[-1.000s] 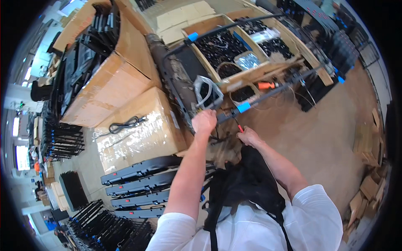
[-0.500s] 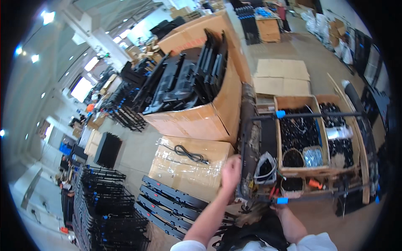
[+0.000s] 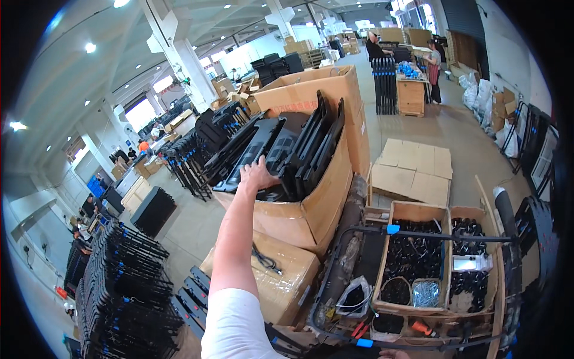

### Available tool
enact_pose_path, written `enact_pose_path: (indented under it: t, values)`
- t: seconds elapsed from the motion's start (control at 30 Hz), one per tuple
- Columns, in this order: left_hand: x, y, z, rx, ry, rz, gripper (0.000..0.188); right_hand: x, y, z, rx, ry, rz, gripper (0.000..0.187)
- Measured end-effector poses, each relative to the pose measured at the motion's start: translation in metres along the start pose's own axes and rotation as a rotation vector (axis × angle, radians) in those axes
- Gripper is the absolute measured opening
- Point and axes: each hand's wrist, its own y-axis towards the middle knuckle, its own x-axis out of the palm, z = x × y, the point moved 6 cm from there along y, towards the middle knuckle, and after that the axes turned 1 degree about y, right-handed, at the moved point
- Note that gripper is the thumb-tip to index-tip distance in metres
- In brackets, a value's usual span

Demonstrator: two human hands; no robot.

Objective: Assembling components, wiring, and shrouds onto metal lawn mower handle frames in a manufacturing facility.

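Note:
My left arm stretches forward over a taped carton to a large open cardboard box (image 3: 281, 216). It is packed with black plastic panels (image 3: 258, 143), several leaning upright on the right side. My left hand (image 3: 258, 175) rests over the near end of these panels with its fingers apart; the surface under its palm is hidden. Of my right hand (image 3: 394, 354), only a sliver shows at the lower edge, close to the black tube frame (image 3: 418, 345) with blue sleeves; its fingers are out of sight. The frame lies across a wooden parts box (image 3: 445, 258).
The closed carton (image 3: 287, 284) carries a coiled black cable (image 3: 266, 261). Stacked black frames (image 3: 119, 293) stand at left. The parts box contains black pieces and a bag of screws (image 3: 426, 293). Flattened cardboard (image 3: 412, 167) lies beyond; two people work at a far table.
My left hand has moved from beside the carton, forward and up onto the panels in the box. The view has tilted up, leaving my right hand almost out of the picture.

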Motion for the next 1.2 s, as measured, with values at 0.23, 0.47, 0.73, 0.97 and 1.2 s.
enact_pose_path:
  t: [0.23, 0.47, 0.73, 0.97, 1.2]
  values:
    - [0.009, 0.018, -0.024, 0.003, 0.025, 0.302, 0.109, -0.011, -0.003, -0.046, 0.012, 0.097, -0.041, 0.044]
    - [-0.083, -0.029, -0.031, 0.044, -0.033, 0.629, 0.095, -0.005, -0.054, -0.173, -0.101, -0.603, -0.428, 0.061]
    - [-0.213, -0.17, 0.003, 0.644, 0.051, 0.823, 0.084, -0.058, -0.155, -0.447, -1.343, -0.847, 1.091, 0.056]
    - [-0.176, -0.267, 0.039, 1.07, 0.014, 0.639, 0.092, -0.06, -0.083, -0.488, -0.879, -1.166, 0.786, 0.061]
    - [-0.139, -0.24, 0.031, 0.925, -0.596, 0.784, 0.069, 0.005, 0.098, -0.258, -0.445, 0.152, 0.461, 0.049]
